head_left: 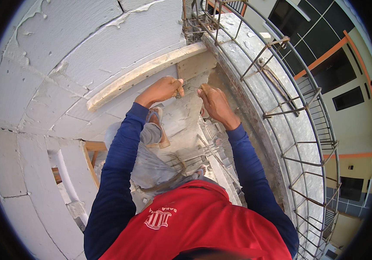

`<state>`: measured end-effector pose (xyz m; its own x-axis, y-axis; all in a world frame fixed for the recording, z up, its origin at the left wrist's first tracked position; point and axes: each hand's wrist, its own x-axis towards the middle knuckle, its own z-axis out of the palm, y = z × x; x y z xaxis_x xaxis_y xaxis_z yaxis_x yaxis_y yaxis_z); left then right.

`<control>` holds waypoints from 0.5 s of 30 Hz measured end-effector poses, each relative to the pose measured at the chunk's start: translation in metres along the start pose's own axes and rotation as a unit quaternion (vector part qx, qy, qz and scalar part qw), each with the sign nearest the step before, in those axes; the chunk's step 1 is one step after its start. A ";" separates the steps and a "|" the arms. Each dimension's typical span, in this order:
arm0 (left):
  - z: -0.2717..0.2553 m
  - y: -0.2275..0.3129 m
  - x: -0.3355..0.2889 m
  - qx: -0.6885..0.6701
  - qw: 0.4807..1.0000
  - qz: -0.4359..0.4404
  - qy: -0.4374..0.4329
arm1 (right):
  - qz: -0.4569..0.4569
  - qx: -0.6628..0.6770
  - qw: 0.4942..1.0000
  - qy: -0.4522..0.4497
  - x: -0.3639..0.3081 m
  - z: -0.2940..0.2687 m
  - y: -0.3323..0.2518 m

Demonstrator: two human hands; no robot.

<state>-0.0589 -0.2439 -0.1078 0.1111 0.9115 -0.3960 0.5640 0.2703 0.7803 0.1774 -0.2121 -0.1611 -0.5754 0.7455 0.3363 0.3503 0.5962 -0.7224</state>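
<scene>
Both my hands are raised in front of me, a short gap apart, beside the pale block wall [82, 56]. My left hand [160, 90] is closed, its thumb and finger pinched together. Across from it, my right hand [216, 105] is closed in a similar pinch. A thin wire [191, 87] appears to stretch between the fingertips; its ends are hidden in the fingers. To the right of my hands curves a cage of steel reinforcing bars [267, 115] above a concrete ledge [255, 52]. A rusty pair of pincers [277, 83] lies on that ledge, inside the cage.
A wooden plank [147, 74] runs along the wall beyond my left hand. Below, my sandalled foot [154, 116] rests by a piece of wood. Rubble and loose boards [225, 173] lie lower down. Past the cage stands a building [350, 91] with orange trim.
</scene>
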 end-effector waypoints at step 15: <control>0.044 -0.038 0.007 -0.045 0.991 0.077 0.103 | 0.073 0.123 0.990 -0.012 0.011 -0.035 -0.003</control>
<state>-0.0440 -0.2616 -0.1618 0.0148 0.9856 -0.1684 0.4763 0.1412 0.8679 0.1957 -0.1950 -0.1344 -0.5506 0.8092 0.2051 0.2426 0.3902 -0.8882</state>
